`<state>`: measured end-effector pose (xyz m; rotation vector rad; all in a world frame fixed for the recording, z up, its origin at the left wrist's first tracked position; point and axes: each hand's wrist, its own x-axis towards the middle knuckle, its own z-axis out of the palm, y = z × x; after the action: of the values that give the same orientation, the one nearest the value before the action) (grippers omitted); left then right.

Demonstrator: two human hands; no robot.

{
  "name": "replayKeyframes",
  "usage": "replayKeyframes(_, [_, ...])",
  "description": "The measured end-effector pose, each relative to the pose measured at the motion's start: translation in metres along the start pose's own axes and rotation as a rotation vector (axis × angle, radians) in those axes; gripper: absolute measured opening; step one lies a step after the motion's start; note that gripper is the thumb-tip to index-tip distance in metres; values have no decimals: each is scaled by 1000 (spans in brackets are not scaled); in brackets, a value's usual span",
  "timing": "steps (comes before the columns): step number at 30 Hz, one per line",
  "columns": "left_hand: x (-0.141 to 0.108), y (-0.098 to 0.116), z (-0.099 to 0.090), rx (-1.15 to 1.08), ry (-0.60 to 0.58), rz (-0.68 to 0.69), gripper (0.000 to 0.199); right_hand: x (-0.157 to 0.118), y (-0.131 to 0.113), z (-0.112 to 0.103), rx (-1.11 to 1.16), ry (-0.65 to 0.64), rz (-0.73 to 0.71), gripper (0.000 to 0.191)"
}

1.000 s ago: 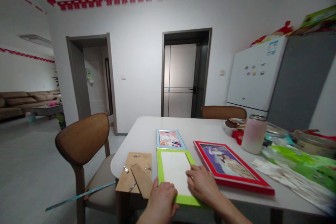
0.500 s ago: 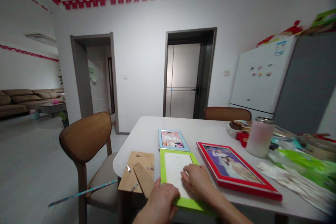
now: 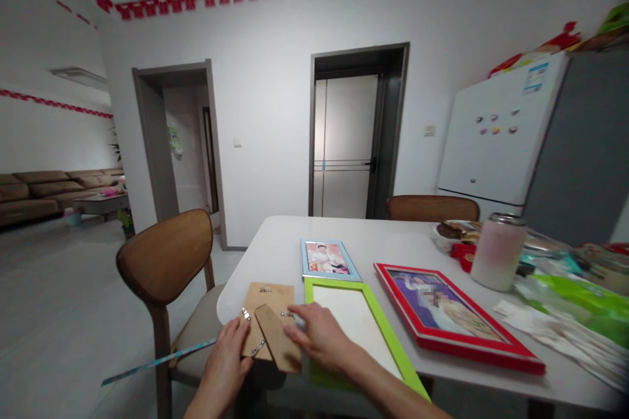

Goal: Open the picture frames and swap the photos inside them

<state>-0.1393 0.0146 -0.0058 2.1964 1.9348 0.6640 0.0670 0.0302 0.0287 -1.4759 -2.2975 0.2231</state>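
A wooden photo frame backing board (image 3: pixel 255 298) lies at the table's near left edge, with metal clips and a slanted stand leg on its upper face. My left hand (image 3: pixel 226 357) grips its left edge, fingers beside a clip. On the opposite side, my right hand (image 3: pixel 317 334) has its fingertips over the right edge, by another clip and the stand leg; its thumb is hard to make out. Beneath my right wrist lies a lime-green photo frame (image 3: pixel 366 298) with a white sheet inside.
Beyond the green frame lies a light-blue framed photo (image 3: pixel 329 258). A red framed photo (image 3: pixel 457 317) sits to the right, near a pink-white bottle (image 3: pixel 498 252), white gloves (image 3: pixel 555 330) and a green packet (image 3: pixel 580 301). A patterned strip (image 3: pixel 157 361) crosses the left chair (image 3: pixel 167 249).
Both hands have left the green frame and moved left to the backing board, one at each side. The board has stayed in place, while the view has shifted slightly.
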Motion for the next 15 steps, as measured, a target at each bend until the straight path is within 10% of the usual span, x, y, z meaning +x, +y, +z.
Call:
replayKeyframes(7, [8, 8, -13, -96, 116, 35, 42, 1, -39, 21, 148, 153, -17, 34])
replayKeyframes(15, [1, 98, 6, -247, -16, 227, 39, -54, 33, -39, 293, 180, 77, 33])
